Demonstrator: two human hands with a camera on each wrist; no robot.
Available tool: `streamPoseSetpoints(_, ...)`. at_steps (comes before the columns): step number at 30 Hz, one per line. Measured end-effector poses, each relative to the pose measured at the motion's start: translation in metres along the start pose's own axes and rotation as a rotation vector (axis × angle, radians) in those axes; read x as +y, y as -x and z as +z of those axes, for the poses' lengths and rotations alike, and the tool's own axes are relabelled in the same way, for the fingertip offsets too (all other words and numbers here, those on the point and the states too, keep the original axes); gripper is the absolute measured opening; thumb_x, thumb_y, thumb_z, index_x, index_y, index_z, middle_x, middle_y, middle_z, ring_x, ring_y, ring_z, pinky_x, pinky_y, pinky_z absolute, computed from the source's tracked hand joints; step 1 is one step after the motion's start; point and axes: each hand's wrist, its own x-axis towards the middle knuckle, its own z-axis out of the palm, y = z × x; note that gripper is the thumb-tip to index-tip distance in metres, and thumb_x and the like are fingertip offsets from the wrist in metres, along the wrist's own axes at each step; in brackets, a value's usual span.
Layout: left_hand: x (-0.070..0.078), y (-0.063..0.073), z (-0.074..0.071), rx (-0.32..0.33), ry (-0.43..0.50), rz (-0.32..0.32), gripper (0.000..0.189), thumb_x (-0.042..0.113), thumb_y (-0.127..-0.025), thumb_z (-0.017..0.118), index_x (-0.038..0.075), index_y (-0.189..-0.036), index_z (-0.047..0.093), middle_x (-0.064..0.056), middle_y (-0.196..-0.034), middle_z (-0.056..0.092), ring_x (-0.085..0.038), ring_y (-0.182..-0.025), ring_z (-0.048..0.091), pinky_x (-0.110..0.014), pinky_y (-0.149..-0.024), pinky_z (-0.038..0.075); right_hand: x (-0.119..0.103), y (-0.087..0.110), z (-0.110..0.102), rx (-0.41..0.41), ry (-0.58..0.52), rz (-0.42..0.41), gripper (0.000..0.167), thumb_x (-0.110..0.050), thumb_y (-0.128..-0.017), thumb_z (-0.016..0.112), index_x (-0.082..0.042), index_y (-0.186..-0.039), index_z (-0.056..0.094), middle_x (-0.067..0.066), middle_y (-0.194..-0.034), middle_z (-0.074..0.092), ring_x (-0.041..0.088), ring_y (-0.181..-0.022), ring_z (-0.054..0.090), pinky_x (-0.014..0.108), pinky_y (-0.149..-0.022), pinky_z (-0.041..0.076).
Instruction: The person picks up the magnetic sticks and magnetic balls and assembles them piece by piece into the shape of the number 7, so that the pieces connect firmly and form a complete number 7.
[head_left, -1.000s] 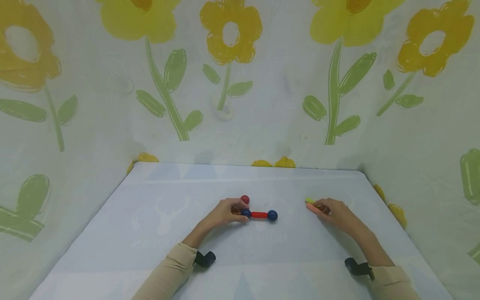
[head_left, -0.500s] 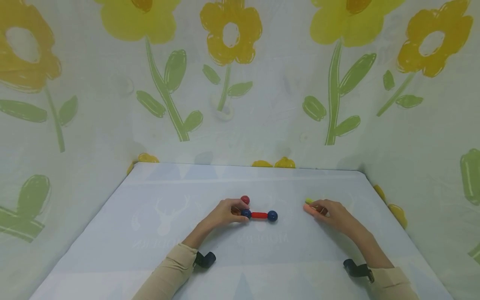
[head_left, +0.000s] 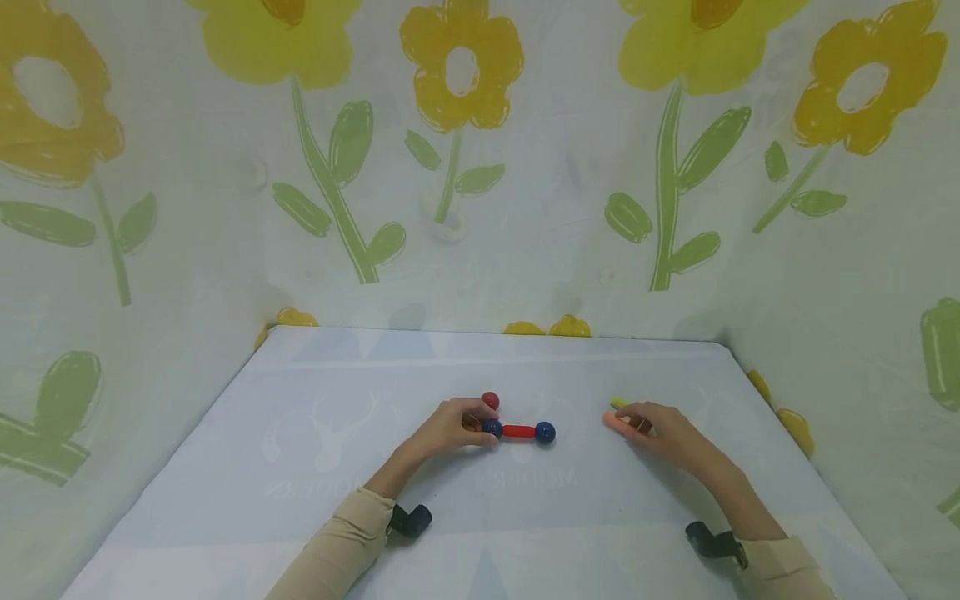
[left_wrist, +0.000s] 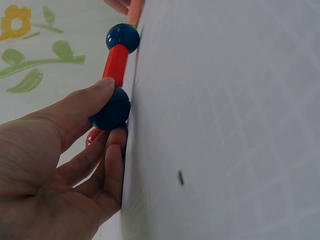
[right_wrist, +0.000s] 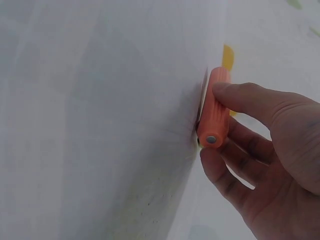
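My left hand [head_left: 453, 425] pinches a dark blue ball [left_wrist: 111, 112] between thumb and fingers. A red rod [head_left: 518, 431] joins that ball to a second dark blue ball [head_left: 545, 432] on its right, in a line along the tabletop. Just beyond the left fingertips sits a red ball [head_left: 490, 400], partly hidden by them. To the right, my right hand [head_left: 667, 429] holds an orange magnetic rod [right_wrist: 216, 107] with a metal disc in its end. A yellow-green rod [head_left: 618, 402] lies just beyond it, mostly hidden by the fingers.
The white table [head_left: 375, 358] has a pale print, and its far edge meets a flower-patterned cloth [head_left: 547, 208] that hangs around the back and sides. A black wrist mount [head_left: 411, 521] sits on the left wrist, and another mount [head_left: 712, 542] on the right one.
My right hand has shifted slightly left and nearer with the orange rod, while the yellow-green rod stays about where it was. The left hand and the blue-and-red piece have not visibly moved.
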Motion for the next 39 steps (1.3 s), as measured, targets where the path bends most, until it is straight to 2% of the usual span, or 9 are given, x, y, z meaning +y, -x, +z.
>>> streamPoseSetpoints(17, -0.001, -0.001, 0.001, 0.002, -0.001, 0.0, 0.032, 0.026, -0.083, 0.079, 0.017, -0.112, 0.07, 0.001, -0.106, 0.07, -0.012, -0.085, 0.058, -0.018, -0.078, 0.051, -0.008, -0.001, 0.002, -0.054, -0.018, 0.022, 0.03, -0.01, -0.088, 0.07, -0.008, -0.118, 0.066, -0.004, -0.091, 0.068, 0.005, -0.079, 0.058, 0.021, -0.069, 0.052)
streamPoseSetpoints(29, 0.0, 0.0, 0.001, 0.005, 0.006, -0.005, 0.03, 0.025, -0.083, 0.079, 0.018, -0.111, 0.071, 0.001, -0.107, 0.071, -0.012, -0.086, 0.059, -0.018, -0.079, 0.051, -0.013, 0.0, 0.006, -0.032, -0.031, -0.036, 0.025, -0.01, -0.089, 0.07, -0.009, -0.114, 0.068, -0.005, -0.088, 0.068, 0.002, -0.077, 0.058, 0.022, -0.068, 0.052)
streamPoseSetpoints(35, 0.001, 0.001, 0.001, 0.007, 0.015, -0.018, 0.03, 0.024, -0.082, 0.08, 0.018, -0.109, 0.07, 0.001, -0.104, 0.07, -0.012, -0.085, 0.059, -0.019, -0.077, 0.051, -0.016, 0.0, 0.009, -0.023, -0.032, -0.04, 0.024, -0.009, -0.087, 0.072, -0.009, -0.111, 0.069, -0.006, -0.088, 0.068, 0.0, -0.076, 0.057, 0.021, -0.067, 0.052)
streamPoseSetpoints(39, 0.001, 0.002, 0.001, 0.006, 0.019, -0.02, 0.03, 0.024, -0.081, 0.081, 0.018, -0.109, 0.07, 0.002, -0.103, 0.07, -0.012, -0.084, 0.058, -0.02, -0.076, 0.05, -0.018, 0.0, 0.01, -0.041, -0.024, -0.011, 0.025, -0.01, -0.087, 0.072, -0.011, -0.112, 0.07, -0.008, -0.087, 0.066, 0.0, -0.076, 0.055, 0.02, -0.068, 0.052)
